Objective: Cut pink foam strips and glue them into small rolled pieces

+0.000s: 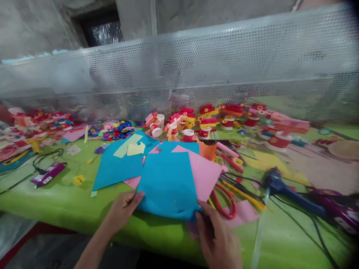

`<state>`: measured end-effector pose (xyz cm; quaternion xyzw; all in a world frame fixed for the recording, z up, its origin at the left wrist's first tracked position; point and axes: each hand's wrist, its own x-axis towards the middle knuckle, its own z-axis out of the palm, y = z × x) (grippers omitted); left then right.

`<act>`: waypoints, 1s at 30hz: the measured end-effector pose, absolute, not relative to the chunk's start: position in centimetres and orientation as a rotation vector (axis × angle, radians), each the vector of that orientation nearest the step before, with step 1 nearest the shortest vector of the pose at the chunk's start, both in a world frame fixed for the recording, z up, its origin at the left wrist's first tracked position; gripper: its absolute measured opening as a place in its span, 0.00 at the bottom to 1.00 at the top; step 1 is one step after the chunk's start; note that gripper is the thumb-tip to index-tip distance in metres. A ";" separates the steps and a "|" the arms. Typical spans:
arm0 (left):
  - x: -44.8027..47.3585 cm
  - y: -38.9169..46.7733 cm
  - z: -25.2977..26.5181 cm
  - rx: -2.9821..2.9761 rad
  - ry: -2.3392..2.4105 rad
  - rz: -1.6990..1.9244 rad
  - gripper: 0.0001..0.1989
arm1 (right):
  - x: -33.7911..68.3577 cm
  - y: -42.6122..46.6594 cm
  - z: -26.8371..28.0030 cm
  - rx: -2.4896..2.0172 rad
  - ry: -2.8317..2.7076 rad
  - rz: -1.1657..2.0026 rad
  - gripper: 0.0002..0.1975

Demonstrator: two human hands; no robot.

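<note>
Between my hands a blue sheet of craft paper is held near the table's front edge. My left hand pinches its lower left corner, thumb on top. At the lower right corner, my right hand grips the sheet between thumb and fingers. Beneath and to the right lies a pink sheet. Another blue sheet rests to the left, with pale yellow paper scraps on it. Red-handled scissors lie just right of the held sheet, partly covered.
A blue glue gun with cords lies at the right. Purple power strips sit left and right. Several red and white paper-cup crafts line the back, before a perforated metal screen. Small colourful pieces are heaped at back left.
</note>
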<state>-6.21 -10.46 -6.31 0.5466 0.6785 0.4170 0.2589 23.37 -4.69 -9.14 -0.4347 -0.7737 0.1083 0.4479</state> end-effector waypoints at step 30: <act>-6.4 -10.8 -5.0 1.297 1.642 1.158 0.30 | 23.0 -4.0 -6.1 -1.365 -1.870 0.156 0.19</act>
